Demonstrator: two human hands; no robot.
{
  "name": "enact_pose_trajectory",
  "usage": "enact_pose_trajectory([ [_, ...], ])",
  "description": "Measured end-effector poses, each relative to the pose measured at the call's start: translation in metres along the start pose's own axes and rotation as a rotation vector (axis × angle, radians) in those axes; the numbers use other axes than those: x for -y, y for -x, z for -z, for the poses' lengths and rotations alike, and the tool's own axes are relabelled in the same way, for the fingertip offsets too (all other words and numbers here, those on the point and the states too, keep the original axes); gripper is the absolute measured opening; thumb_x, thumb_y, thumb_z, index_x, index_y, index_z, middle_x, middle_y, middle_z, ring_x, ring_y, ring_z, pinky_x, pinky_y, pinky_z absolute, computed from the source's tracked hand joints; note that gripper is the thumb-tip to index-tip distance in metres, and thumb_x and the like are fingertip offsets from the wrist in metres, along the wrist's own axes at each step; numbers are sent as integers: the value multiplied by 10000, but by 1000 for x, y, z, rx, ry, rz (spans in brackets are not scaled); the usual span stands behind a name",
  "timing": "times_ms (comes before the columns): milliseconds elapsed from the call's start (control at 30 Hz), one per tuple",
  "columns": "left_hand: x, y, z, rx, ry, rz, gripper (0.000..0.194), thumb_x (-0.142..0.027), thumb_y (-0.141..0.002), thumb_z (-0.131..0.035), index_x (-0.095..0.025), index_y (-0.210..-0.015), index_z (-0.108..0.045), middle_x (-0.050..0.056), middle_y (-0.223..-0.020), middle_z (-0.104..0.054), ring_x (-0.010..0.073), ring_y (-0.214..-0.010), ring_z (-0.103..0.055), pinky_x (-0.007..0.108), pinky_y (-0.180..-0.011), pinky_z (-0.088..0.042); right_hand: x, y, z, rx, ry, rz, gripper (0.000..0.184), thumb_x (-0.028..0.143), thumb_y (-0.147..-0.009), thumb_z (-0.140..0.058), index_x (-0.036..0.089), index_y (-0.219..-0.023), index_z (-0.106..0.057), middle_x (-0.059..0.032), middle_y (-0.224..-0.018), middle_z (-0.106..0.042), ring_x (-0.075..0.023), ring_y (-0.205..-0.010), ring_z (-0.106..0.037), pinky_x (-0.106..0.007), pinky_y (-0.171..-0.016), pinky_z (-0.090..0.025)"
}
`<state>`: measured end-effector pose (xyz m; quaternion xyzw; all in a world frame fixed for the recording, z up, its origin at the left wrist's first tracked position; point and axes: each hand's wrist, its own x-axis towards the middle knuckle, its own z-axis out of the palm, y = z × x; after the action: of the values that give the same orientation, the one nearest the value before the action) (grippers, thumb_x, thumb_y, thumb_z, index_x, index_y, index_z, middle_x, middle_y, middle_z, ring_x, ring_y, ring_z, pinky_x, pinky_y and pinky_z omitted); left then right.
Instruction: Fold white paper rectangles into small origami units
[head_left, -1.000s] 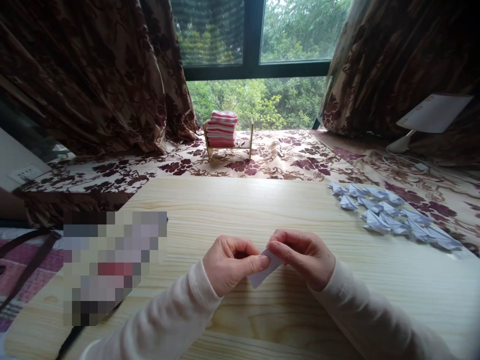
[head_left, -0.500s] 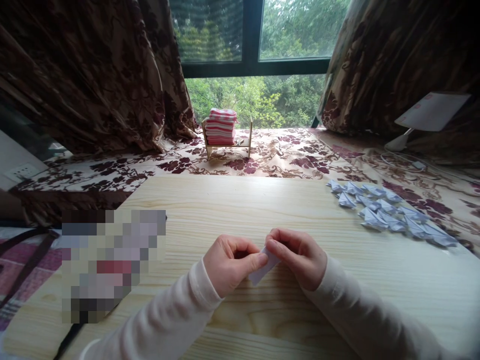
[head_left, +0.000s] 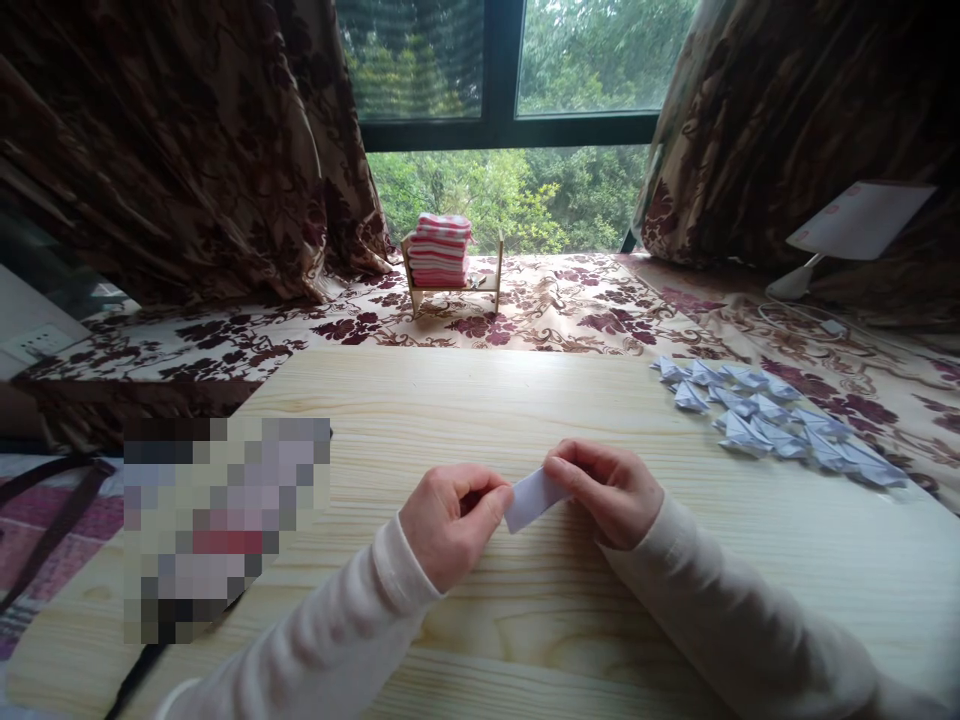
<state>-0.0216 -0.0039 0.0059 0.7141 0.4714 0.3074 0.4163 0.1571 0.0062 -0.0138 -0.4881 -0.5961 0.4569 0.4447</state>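
Between my two hands, above the wooden table, is a small white piece of paper [head_left: 534,500], flat-looking and oblong, perhaps folded. Thumb and fingers of my left hand [head_left: 454,522] pinch its left corner. My right hand [head_left: 606,492] is closed on the paper's upper right end, the thumb lying over it. The fingertips under the paper are hidden.
Several folded white paper pieces [head_left: 772,415] lie in rows at the table's [head_left: 420,400] back right. A blurred-out object [head_left: 225,530] with a dark strap is at left. Behind stand a small rack with striped pink cloths [head_left: 439,252] and a lamp [head_left: 862,220].
My hands have drawn apart, and more of the paper shows between them. The paper has tilted flatter, with my right hand slightly higher and farther right.
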Motion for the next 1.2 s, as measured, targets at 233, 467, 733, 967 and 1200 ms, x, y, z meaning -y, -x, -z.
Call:
enact_pose_trajectory([
  [233,2,1,-2,-90,-220,-176,178,-176,-723,-476,-159,-548,-503,-28,-529,-460,84,-511,-422,209,-498,-318,6,9,-2,267,180,39,215,335,-742,-550,147,-643,-582,42,-497,-435,-65,-456,-341,-219,-430,-246],
  [467,5,9,-2,112,-222,-344,231,-172,-792,-421,-162,-566,-469,-19,-547,-417,102,-552,-396,242,-517,-300,10,12,4,510,249,205,237,229,-754,-476,149,-532,-505,37,-505,-404,-76,-511,-374,-215,-476,-280],
  [733,2,17,7,151,-145,-306,247,-163,-825,-438,-153,-589,-514,-8,-571,-454,97,-558,-430,235,-518,-319,5,6,11,624,142,232,242,218,-777,-473,124,-584,-584,17,-544,-437,-87,-542,-420,-226,-509,-310],
  [967,-2,35,10,-28,-193,-351,236,-160,-830,-440,-151,-616,-540,6,-601,-478,118,-606,-454,251,-568,-350,18,9,22,423,177,209,281,299,-819,-476,137,-619,-589,-3,-563,-521,-99,-545,-447,-238,-532,-354],
  [1200,-9,62,-3,-30,-264,-356,227,-188,-822,-459,-159,-611,-539,1,-598,-497,117,-601,-470,249,-573,-362,20,59,1,281,200,229,235,344,-798,-518,142,-749,-629,-23,-646,-598,-101,-544,-483,-227,-508,-376],
])
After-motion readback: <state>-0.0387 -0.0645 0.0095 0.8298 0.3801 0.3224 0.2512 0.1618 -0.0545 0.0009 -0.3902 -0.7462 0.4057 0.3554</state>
